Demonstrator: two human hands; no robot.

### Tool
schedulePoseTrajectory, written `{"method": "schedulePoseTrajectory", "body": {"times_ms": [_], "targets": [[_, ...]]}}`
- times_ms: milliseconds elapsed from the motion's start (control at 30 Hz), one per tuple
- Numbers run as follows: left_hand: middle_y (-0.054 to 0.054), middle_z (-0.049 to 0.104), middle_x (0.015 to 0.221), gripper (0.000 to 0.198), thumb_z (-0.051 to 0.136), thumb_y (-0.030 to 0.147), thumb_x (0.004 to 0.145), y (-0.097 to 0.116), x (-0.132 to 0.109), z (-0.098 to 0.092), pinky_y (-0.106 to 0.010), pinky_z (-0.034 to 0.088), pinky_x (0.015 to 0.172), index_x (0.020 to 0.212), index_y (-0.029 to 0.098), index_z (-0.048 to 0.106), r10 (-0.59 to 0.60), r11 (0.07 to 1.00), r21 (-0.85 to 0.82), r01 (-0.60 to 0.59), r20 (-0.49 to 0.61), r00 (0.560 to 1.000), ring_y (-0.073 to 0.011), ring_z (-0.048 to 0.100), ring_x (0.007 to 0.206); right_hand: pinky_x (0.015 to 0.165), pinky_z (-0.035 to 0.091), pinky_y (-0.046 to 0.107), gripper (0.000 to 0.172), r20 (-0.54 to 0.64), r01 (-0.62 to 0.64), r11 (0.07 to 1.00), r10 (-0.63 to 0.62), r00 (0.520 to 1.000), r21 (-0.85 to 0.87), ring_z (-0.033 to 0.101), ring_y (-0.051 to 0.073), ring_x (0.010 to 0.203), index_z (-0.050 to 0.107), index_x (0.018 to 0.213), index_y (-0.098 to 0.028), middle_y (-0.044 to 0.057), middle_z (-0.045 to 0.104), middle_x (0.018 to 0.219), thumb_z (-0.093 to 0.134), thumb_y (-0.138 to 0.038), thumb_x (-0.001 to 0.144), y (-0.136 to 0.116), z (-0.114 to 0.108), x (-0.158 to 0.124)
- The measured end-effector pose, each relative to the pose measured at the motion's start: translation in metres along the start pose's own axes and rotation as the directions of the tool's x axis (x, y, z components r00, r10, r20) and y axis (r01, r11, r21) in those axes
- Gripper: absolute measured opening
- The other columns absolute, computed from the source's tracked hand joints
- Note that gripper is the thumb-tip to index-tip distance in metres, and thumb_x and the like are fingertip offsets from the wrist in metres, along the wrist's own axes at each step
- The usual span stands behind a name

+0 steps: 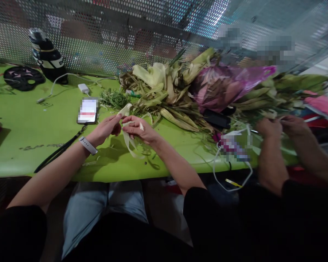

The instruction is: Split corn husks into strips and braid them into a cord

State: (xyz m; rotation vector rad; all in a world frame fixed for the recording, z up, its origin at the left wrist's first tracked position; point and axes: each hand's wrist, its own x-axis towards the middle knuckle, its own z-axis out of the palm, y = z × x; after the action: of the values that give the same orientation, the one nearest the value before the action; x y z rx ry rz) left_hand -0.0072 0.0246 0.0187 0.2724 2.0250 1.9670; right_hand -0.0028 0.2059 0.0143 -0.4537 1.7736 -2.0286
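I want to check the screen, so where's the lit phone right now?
In the head view, the lit phone lies left of centre on the green table, between the white adapter and the left hand.

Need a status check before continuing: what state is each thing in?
Strip: held, one end hanging
Left hand: fingers closed on strip
Right hand: fingers closed on strip
Phone: screen lit
Bottle: standing
Mask: lying flat
Bag: bulging
Husks: heaped
Wristband: worn

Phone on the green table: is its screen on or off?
On: the phone's face glows bright white against its dark edge on the table. What it displays is blurred out.
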Motion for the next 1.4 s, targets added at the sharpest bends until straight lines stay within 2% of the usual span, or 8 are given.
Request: {"method": "schedulePoseTrajectory", "body": {"times_ms": [100,200,400,733,867,1000,1267,1400], "targets": [[-0.006,0.072,0.090,0.036,0.060,0.051,0.093,-0.007,0.002,0.007,-0.025,0.050,0.070,0.100,0.017,0.070,-0.011,0.997,-0.077,0.015,0.050,0.999,-0.0145,0.066,0.079,0.041,0.041,0.018,0.047,-0.110,-0.028,0.998,0.034,0.993,0.062,0.048,0.004,0.042,0.058,0.087,-0.018,-0.008,0.062,0.062,0.092,-0.037,0.060,0.006,-0.002,0.005],[-0.008,0.075,0.095,0.039,0.060,0.052,0.093,-0.014,0.003,0.011,-0.030,0.054,0.079,0.105,0.017,0.071,-0.025,0.994,-0.105,0.029,0.041,0.999,-0.0196,0.069,0.090,0.039,0.040,0.019,0.045,-0.169,-0.106,0.991,0.118,0.978,0.078,0.050,0.006,0.041,0.058,0.085,-0.019,-0.006,0.063,0.060,0.093,-0.033,0.060,0.005,-0.001,0.008],[-0.010,0.075,0.088,0.049,0.052,0.060,0.094,-0.015,0.000,0.015,-0.031,0.055,0.073,0.109,0.016,0.069,-0.024,0.984,-0.166,0.058,0.201,0.979,-0.0201,0.070,0.081,0.038,0.042,0.021,0.045,-0.225,-0.184,0.977,0.205,0.953,0.111,0.053,0.009,0.042,0.052,0.076,-0.020,-0.005,0.062,0.058,0.093,-0.021,0.059,0.002,0.002,0.009],[-0.006,0.068,0.090,0.048,0.065,0.055,0.089,-0.009,-0.008,0.019,-0.027,0.054,0.070,0.115,0.016,0.067,0.011,1.000,0.007,-0.012,0.150,0.989,-0.0160,0.065,0.079,0.041,0.035,0.023,0.023,-0.248,-0.089,0.989,0.056,0.967,-0.121,0.047,0.011,0.046,0.055,0.077,-0.022,-0.005,0.055,0.056,0.075,-0.021,0.067,0.017,-0.006,0.010],[0.003,0.047,0.061,0.040,0.059,0.055,0.092,-0.009,-0.008,0.019,-0.021,0.035,0.048,0.100,0.016,0.068,0.033,0.995,0.088,-0.040,0.088,0.996,-0.0093,0.043,0.052,0.046,0.036,0.022,0.032,-0.275,-0.071,0.983,0.022,0.961,-0.171,0.045,0.009,0.051,0.052,0.081,-0.022,-0.007,0.053,0.059,0.079,-0.023,0.065,0.012,-0.007,0.008],[0.005,0.036,0.052,0.043,0.052,0.055,0.096,-0.008,-0.004,0.016,-0.025,0.018,0.043,0.073,0.019,0.054,-0.053,0.999,0.017,0.052,0.045,0.998,-0.0080,0.027,0.043,0.045,0.032,0.021,0.051,-0.240,-0.020,0.995,-0.003,0.971,-0.093,0.043,0.007,0.051,0.056,0.097,-0.022,-0.009,0.054,0.064,0.089,-0.033,0.060,0.008,-0.009,0.009],[0.006,0.037,0.051,0.040,0.054,0.053,0.096,-0.008,-0.002,0.010,-0.021,0.019,0.041,0.074,0.020,0.050,-0.067,0.989,-0.118,0.085,0.148,0.987,-0.0063,0.027,0.040,0.037,0.020,0.020,0.040,-0.308,0.113,0.991,-0.086,0.948,0.071,0.029,0.002,0.036,0.059,0.078,-0.020,-0.012,0.046,0.048,0.084,-0.051,0.070,0.003,-0.013,0.011],[0.001,0.054,0.058,0.025,0.057,0.040,0.094,-0.010,-0.001,0.013,-0.023,0.035,0.045,0.091,0.016,0.062,-0.025,0.996,0.082,0.018,0.091,0.996,-0.0110,0.047,0.046,0.036,0.023,0.019,0.041,-0.405,0.143,0.990,-0.125,0.906,0.015,0.035,0.002,0.036,0.060,0.074,-0.019,-0.011,0.048,0.046,0.084,-0.051,0.068,0.002,-0.014,0.011]]}}
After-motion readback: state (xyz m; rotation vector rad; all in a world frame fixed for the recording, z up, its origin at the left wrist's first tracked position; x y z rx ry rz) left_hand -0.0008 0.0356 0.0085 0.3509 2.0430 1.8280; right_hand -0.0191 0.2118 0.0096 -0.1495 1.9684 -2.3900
